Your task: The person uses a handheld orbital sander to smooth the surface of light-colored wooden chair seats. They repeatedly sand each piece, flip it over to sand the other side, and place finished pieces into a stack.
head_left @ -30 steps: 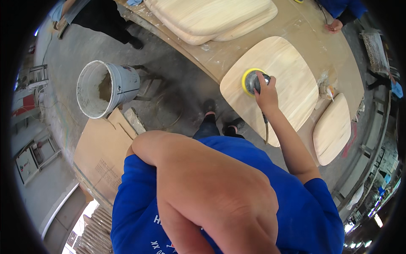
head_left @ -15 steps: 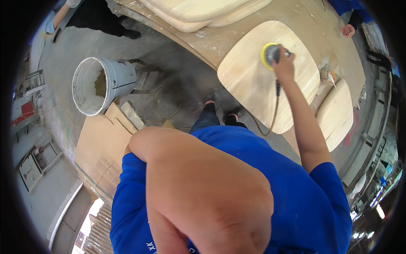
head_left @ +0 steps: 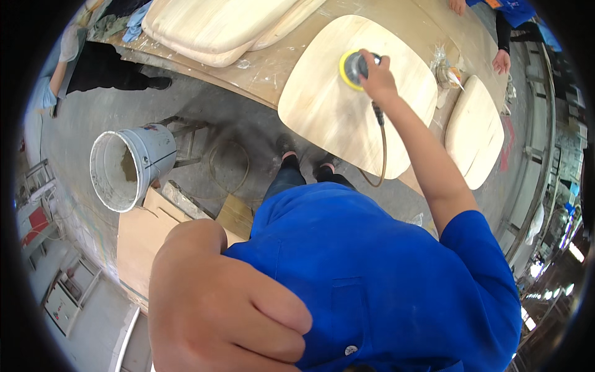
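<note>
My right hand (head_left: 381,80) grips a small round orbital sander (head_left: 351,69) with a black body and a yellow pad rim. The sander rests on a large pale wooden board (head_left: 328,118) with rounded corners, lying on the table. From its rear a thin hose (head_left: 384,152) hangs over the board and past its near edge. Close in front of the camera is my left hand (head_left: 242,310), raised over the left of my blue shirt. Its fingers are curled in, and whatever they may hold is hidden.
More wooden boards (head_left: 211,25) are stacked at the far left of the table (head_left: 266,71); others (head_left: 474,130) lie right. A small container (head_left: 447,75) stands between boards. On the left are a dirty white bucket (head_left: 149,158) and cardboard (head_left: 139,242). Another person's hand (head_left: 501,62) shows far right.
The view has shifted, with the board and table now farther left. My left arm has swung down and left, bringing its curled fingers into view. The sander stays on the board in my right hand.
</note>
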`<action>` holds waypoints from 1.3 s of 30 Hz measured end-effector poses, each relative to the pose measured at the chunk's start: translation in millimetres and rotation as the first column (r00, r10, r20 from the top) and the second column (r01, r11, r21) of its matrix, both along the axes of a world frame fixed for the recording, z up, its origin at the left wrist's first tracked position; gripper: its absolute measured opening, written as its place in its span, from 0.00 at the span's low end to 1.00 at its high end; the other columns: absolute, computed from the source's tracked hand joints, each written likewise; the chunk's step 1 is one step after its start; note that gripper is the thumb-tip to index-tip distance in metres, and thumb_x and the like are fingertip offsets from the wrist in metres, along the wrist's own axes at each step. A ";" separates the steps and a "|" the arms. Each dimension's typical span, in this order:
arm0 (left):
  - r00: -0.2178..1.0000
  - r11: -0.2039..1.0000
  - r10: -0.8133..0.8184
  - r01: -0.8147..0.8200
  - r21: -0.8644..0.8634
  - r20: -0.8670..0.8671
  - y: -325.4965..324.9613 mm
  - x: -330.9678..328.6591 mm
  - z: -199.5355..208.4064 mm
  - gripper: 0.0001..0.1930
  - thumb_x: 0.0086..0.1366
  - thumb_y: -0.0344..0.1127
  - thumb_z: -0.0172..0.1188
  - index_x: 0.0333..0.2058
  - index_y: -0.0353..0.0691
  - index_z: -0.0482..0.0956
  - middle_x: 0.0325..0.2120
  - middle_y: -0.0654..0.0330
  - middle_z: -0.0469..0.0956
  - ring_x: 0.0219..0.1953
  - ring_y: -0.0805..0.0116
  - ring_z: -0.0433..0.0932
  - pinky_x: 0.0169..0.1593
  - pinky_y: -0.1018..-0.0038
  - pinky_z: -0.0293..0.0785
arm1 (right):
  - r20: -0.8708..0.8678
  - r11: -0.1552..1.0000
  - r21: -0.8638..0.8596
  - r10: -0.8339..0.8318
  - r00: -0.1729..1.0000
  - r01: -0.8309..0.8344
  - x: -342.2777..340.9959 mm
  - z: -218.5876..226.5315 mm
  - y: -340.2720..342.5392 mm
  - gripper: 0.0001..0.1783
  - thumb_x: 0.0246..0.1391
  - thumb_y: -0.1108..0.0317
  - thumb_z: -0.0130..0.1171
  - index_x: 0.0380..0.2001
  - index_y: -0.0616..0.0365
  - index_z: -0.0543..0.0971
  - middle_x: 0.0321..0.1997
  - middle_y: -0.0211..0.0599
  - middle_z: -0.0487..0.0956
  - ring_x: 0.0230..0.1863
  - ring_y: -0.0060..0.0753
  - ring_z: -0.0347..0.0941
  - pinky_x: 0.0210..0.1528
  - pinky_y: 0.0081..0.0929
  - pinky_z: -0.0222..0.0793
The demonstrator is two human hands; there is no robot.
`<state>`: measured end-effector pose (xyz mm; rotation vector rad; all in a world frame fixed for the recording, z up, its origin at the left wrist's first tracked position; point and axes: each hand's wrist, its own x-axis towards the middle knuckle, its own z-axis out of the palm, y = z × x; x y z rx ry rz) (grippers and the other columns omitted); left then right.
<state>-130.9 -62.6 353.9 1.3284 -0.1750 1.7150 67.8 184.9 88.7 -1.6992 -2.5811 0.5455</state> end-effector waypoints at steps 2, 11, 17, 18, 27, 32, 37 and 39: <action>1.000 1.000 0.020 -0.020 -0.002 -0.012 -0.8 0.1 2.2 0.07 0.62 0.35 0.59 0.37 0.49 0.84 0.15 0.65 0.66 0.15 0.75 0.62 0.24 0.77 0.60 | 0.003 0.994 -0.023 -0.103 0.995 0.103 4.1 3.9 16.8 0.37 0.50 0.69 0.62 0.62 0.35 0.62 0.54 0.55 0.61 0.45 0.62 0.74 0.49 0.45 0.73; 0.977 0.980 0.189 -0.194 -0.039 -0.094 -0.7 1.7 12.2 0.09 0.62 0.36 0.59 0.38 0.53 0.86 0.13 0.68 0.64 0.14 0.77 0.60 0.23 0.78 0.58 | -0.078 0.960 -0.108 0.252 0.964 -0.260 -0.3 -12.8 -88.0 0.34 0.48 0.72 0.59 0.58 0.30 0.68 0.54 0.55 0.64 0.44 0.60 0.74 0.49 0.45 0.73; 0.931 0.925 0.350 -0.360 -0.120 -0.102 -6.8 -0.5 17.5 0.03 0.61 0.35 0.60 0.31 0.51 0.83 0.14 0.68 0.68 0.16 0.77 0.65 0.27 0.77 0.64 | -0.088 0.886 -0.039 0.458 0.885 -0.462 -9.3 -12.4 -115.8 0.37 0.44 0.75 0.63 0.58 0.32 0.69 0.52 0.55 0.64 0.42 0.60 0.74 0.47 0.45 0.74; 0.955 0.952 0.276 -0.287 -0.103 -0.112 -5.3 -20.2 14.6 0.05 0.62 0.35 0.60 0.26 0.48 0.78 0.17 0.66 0.72 0.18 0.77 0.69 0.28 0.76 0.67 | -0.096 0.905 -0.045 0.417 0.904 -0.423 -14.1 -11.9 -104.5 0.37 0.45 0.74 0.63 0.59 0.32 0.68 0.52 0.55 0.64 0.42 0.60 0.75 0.46 0.45 0.74; 0.866 0.774 0.404 -0.496 -0.394 -0.296 -23.0 -65.0 -30.0 0.16 0.69 0.45 0.54 0.24 0.44 0.67 0.15 0.68 0.72 0.13 0.77 0.64 0.31 0.72 0.67 | -0.006 0.986 -0.100 0.130 0.991 -0.130 -85.8 1.8 -16.5 0.34 0.54 0.74 0.50 0.64 0.33 0.63 0.60 0.54 0.59 0.50 0.59 0.72 0.51 0.41 0.73; 0.720 0.451 0.546 -0.683 -0.574 -0.428 -11.8 -56.3 -82.6 0.18 0.72 0.42 0.48 0.23 0.43 0.65 0.12 0.69 0.61 0.14 0.77 0.59 0.32 0.71 0.67 | -0.083 0.918 -0.155 0.357 0.930 -0.366 -98.1 1.7 -85.9 0.35 0.52 0.74 0.50 0.63 0.32 0.64 0.59 0.57 0.60 0.46 0.62 0.74 0.51 0.43 0.73; 0.730 0.189 0.366 -0.665 -0.723 -0.577 13.0 -62.2 -141.7 0.18 0.74 0.39 0.45 0.23 0.40 0.67 0.14 0.71 0.58 0.17 0.80 0.57 0.30 0.76 0.65 | -0.157 0.802 -0.193 0.544 0.824 -0.566 -60.1 8.0 -146.0 0.33 0.54 0.74 0.48 0.62 0.31 0.66 0.61 0.54 0.60 0.46 0.60 0.72 0.48 0.43 0.74; 0.708 0.080 0.225 -0.698 -0.712 -0.669 21.2 -62.4 -170.4 0.17 0.74 0.39 0.45 0.25 0.38 0.70 0.15 0.71 0.60 0.18 0.83 0.57 0.28 0.79 0.63 | -0.101 0.800 -0.193 0.559 0.823 -0.568 -38.2 5.8 -162.9 0.32 0.53 0.73 0.49 0.60 0.27 0.66 0.61 0.54 0.60 0.46 0.59 0.72 0.48 0.43 0.74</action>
